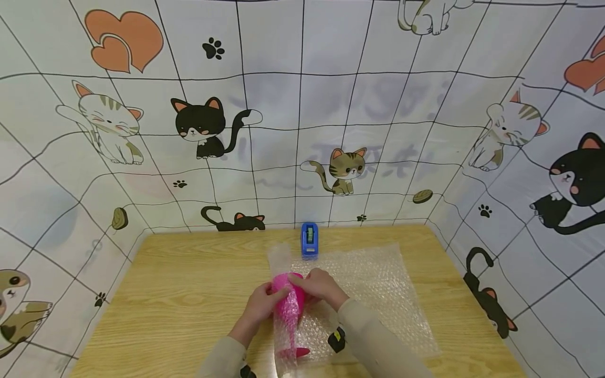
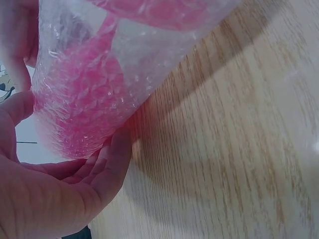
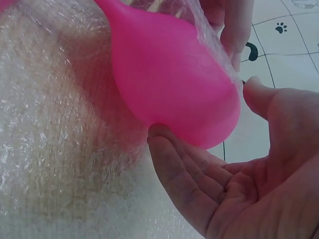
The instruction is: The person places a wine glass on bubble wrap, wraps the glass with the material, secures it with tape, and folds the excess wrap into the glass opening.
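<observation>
A pink wine glass [image 3: 174, 74] lies on its side with its bowl toward the back and its round foot [image 1: 302, 352] toward the front. Bubble wrap [image 1: 378, 294] spreads beneath it, and a flap of the wrap [image 2: 134, 64] covers its left side. My left hand [image 1: 260, 304] grips the bowl through that flap, thumb at the rim and fingers curled beneath. From the right, my right hand [image 1: 322, 286] holds the bowl, its fingers [image 3: 172, 164] under the bare pink side and its thumb near the edge of the wrap.
A blue tape dispenser [image 1: 309, 240] stands behind the glass, at the back edge of the wrap. The wooden table [image 1: 198, 294] extends on both sides. Cat-patterned sheeting [image 1: 274, 105] rises behind and beside the table.
</observation>
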A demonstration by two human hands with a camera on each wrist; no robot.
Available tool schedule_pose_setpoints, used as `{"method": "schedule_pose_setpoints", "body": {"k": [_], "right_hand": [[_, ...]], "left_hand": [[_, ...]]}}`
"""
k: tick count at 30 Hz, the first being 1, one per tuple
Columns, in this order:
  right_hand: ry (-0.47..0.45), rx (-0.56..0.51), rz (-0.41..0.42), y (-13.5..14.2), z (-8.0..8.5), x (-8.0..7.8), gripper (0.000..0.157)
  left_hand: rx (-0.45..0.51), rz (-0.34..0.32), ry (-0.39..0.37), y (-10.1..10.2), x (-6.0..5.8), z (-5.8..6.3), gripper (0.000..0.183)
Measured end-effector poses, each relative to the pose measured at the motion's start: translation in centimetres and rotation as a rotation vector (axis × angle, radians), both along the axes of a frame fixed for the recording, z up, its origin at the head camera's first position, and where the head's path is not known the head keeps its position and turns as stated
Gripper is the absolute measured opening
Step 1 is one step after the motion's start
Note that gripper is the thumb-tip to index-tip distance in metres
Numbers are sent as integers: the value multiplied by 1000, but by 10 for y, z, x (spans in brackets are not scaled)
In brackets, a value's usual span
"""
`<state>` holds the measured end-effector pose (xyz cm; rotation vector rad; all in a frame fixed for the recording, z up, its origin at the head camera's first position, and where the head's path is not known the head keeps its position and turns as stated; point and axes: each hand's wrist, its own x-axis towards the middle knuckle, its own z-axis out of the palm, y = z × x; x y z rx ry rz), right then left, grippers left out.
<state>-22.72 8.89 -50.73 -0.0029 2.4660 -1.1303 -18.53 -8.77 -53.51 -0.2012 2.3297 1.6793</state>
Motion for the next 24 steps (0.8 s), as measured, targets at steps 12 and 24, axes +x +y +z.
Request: {"method": "schedule_pose_setpoints", "body": {"k": [12,24], "right_hand": [[-64,-83,-25,5,-1,-1,55],[-147,-203,18,13,-15,-2,52]], "left_hand": [[-54,26,43,6,2,-4,81],[-33,-27,40,2,8,6,84]]}}
